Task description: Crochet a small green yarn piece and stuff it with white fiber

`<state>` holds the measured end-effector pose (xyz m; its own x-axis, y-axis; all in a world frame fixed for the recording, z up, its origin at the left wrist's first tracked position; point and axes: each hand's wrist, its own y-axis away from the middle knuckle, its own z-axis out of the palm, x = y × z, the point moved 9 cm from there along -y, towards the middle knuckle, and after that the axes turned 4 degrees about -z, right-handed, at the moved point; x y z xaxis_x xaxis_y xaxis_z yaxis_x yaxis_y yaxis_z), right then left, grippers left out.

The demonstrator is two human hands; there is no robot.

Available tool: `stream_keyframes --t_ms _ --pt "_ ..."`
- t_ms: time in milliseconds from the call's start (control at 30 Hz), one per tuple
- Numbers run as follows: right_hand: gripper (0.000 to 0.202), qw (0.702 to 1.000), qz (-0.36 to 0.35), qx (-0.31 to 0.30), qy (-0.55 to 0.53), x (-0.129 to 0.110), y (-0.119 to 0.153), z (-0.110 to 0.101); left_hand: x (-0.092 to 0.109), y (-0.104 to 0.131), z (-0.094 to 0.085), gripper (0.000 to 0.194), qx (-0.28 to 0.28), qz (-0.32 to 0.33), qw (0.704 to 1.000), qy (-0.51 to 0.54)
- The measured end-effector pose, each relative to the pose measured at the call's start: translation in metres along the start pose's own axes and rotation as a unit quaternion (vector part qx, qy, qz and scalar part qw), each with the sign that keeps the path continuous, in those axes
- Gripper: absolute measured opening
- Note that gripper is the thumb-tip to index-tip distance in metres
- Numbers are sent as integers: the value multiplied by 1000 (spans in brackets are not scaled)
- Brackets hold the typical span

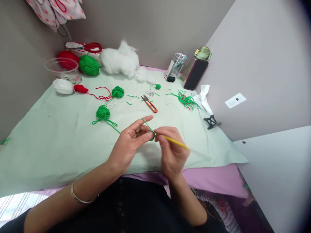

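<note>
My left hand (130,140) pinches a small piece of green crochet work (153,137) between thumb and fingers, mostly hidden by them. Green yarn loops over its raised index finger. In my right hand (173,150) is a crochet hook with a yellow handle (177,141), its tip at the green piece. A strand runs from the left hand back toward a small green yarn ball (103,113). Just beyond the hands lie orange-handled thread snips (151,105), blades pointing away.
Behind are a second green ball (118,92), white stuffing (120,61), a clear tub (61,69) and yarn skeins. To the right stand a jar (176,66), a bottle (202,53) and a phone (196,74), near green yarn scraps (187,101) and a black hair clip (212,122).
</note>
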<state>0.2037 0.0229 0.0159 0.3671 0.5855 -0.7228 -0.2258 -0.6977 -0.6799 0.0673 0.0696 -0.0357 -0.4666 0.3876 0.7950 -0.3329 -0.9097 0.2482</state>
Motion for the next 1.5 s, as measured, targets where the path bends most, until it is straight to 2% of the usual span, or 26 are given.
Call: stream_keyframes --t_ms 67,100,167,233,300,400,533,633,767,900,1033,1167,1300,1400,1467,1500 --pt "19 997 -55 2 60 -9 1 1 -10 -1 4 43 -25 -46 998 28" --pt "20 996 -61 14 61 -10 2 -1 -15 -2 5 38 -37 -73 996 43" --pt "20 999 -9 38 -2 0 1 -8 -16 -3 4 27 -43 -93 993 59" --pt "18 993 56 45 -91 12 0 -9 -10 -5 -1 23 -29 -68 996 56" --pt "15 986 91 27 -139 17 -1 -4 -4 -3 -1 25 -25 -45 998 36" --pt "12 986 109 -3 -129 21 0 3 -2 2 4 31 -37 -31 999 -4" --pt "14 974 160 2 -162 34 5 4 -1 4 2 37 -32 -16 999 -39" --pt "18 961 190 11 -201 42 5 3 1 4 0 35 -28 -11 998 -53" --pt "19 955 189 13 -229 39 1 2 3 5 0 30 -31 -6 997 -68" --pt "18 962 163 -2 -219 29 0 -1 5 6 -2 28 -22 0 996 -91" --pt "18 988 100 -19 -116 11 0 -8 7 6 -4 29 -21 19 992 -119" --pt "25 997 -39 -64 23 -16 2 -6 12 7 -6 29 -4 52 987 -150" --pt "29 967 -202 -81 133 -37 14 8 18 10 -3 31 14 81 985 -149" --pt "29 943 -257 -42 205 -40 23 11 8 8 -2 41 -5 31 997 -71" --pt "30 942 -251 -30 222 -37 23 11 -6 4 -1 42 -25 -45 999 5" --pt "30 951 -229 -30 204 -34 21 9 -12 3 -1 40 -33 -77 996 37"
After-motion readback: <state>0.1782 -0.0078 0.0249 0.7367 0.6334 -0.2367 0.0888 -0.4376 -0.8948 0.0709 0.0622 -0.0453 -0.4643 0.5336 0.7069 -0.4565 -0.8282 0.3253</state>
